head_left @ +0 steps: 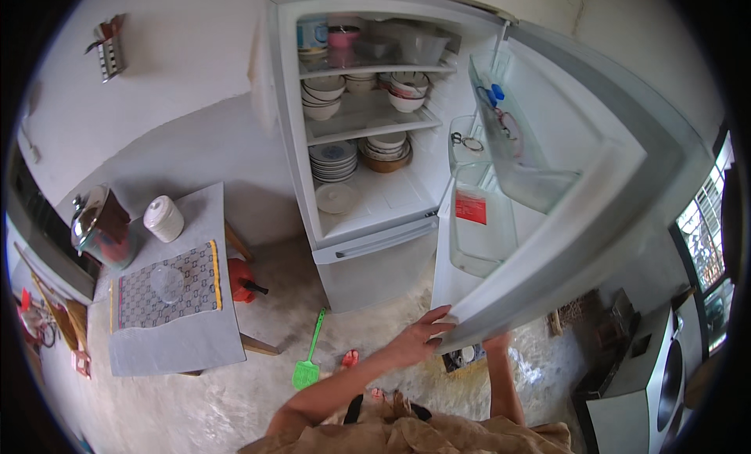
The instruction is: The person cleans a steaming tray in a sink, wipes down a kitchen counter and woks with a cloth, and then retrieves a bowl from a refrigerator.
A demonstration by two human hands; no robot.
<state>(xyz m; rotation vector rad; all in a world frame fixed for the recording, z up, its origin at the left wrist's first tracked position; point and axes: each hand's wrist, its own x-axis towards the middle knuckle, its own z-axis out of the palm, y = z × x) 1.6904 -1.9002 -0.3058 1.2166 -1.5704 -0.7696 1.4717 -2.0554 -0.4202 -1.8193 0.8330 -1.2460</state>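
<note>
The refrigerator door (pixel 587 260) stands wide open in front of me. My left hand (pixel 419 339) grips the door's lower free edge, its fingers against the inner side. At the outer face of the same door is my right hand (pixel 497 340), with its fingers hidden behind the door. Inside the refrigerator (pixel 375 204) are stacked bowls (pixel 322 96), more bowls (pixel 408 91), a pile of plates (pixel 333 160) and a brown bowl with dishes in it (pixel 386 154). A pink container (pixel 342 43) is on the top shelf. Clear bins (pixel 484 254) line the door.
A table (pixel 176 354) at left carries a patterned mat (pixel 199 284), a white lidded jar (pixel 163 219) and a large lidded container (pixel 102 228). A green fly swatter (pixel 307 372) is on the floor near my feet. At right stands a white washing machine (pixel 628 419).
</note>
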